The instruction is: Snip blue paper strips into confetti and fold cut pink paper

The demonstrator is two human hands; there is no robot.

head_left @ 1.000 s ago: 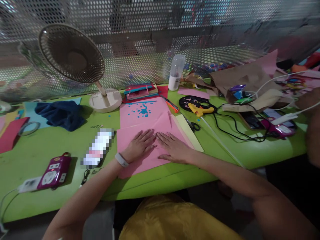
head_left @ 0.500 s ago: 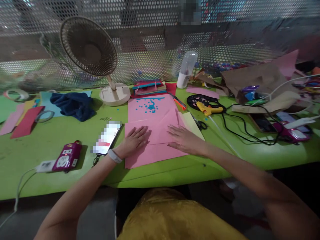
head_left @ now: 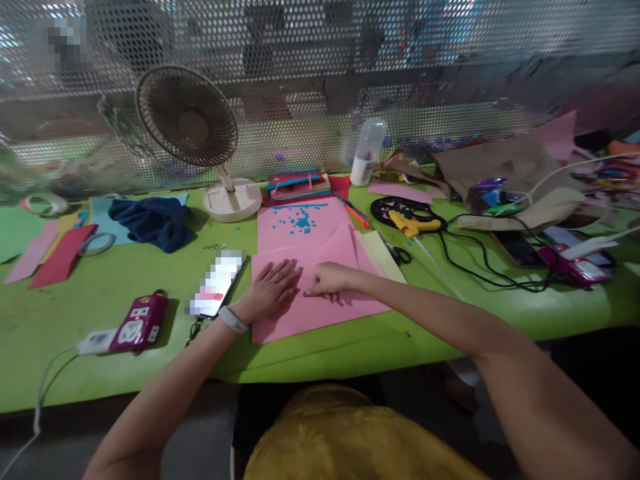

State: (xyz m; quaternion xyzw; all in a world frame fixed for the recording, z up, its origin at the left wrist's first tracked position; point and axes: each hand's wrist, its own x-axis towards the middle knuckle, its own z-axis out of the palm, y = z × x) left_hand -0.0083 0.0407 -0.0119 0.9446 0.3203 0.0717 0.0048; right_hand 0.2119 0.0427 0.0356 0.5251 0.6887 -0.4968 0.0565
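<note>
Pink paper (head_left: 280,323) lies in front of me, in overlapping layers. My left hand (head_left: 273,288) rests flat on its left part, fingers stretched out and holding nothing. My right hand (head_left: 331,280) is curled into a loose fist on the same paper, its thumb tip pressed down near the middle. Nothing shows inside that fist. The upper layer is slightly raised to the right, behind the right hand. Beyond the hands, another pink sheet (head_left: 273,230) carries small blue paper bits (head_left: 304,221). A pale yellow sheet (head_left: 385,253) sticks out at the right, by black-handled scissors (head_left: 399,254).
A phone (head_left: 220,283) and a purple power strip (head_left: 143,321) lie left. A fan (head_left: 233,200) and dark blue cloth (head_left: 155,220) stand behind. An orange cutter (head_left: 357,215), yellow glue gun (head_left: 415,224) and black cables (head_left: 493,265) are right. The green table (head_left: 310,360) ends near me.
My right hand has moved left toward the middle of the paper, going from flat and spread to curled with its thumb down. My left hand stays flat. The view has shifted slightly.
</note>
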